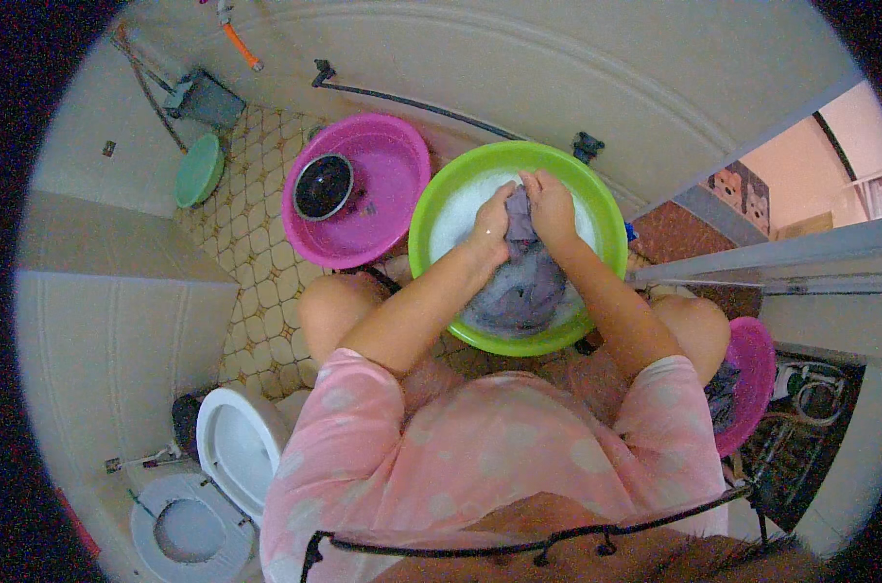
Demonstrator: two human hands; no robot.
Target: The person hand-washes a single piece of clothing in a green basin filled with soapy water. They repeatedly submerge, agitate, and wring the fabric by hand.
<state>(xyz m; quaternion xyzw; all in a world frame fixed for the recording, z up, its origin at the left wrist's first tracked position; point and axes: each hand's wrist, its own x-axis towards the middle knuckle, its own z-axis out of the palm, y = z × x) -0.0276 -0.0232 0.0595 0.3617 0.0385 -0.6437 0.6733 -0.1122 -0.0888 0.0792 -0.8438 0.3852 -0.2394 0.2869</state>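
Observation:
Both my hands grip a grey cloth garment (519, 215) over a lime-green plastic basin (425, 218). My left hand (493, 222) pinches it from the left, and my right hand (551, 208) holds it from the right, with the fingers of both near its upper end. More of the wet cloth hangs down and lies bunched in the near half of the basin, between my forearms. White suds (452, 208) cover the water around and beyond my hands. How deep the cloth sits in the water is hidden by foam.
A pink basin (397, 189) with a dark round bowl (324, 186) in it stands to the left. Another pink tub (760, 386) holding dark cloth is at my right. A toilet (140, 525), a green basin (200, 171) and a grey bin (211, 102) are on the left side.

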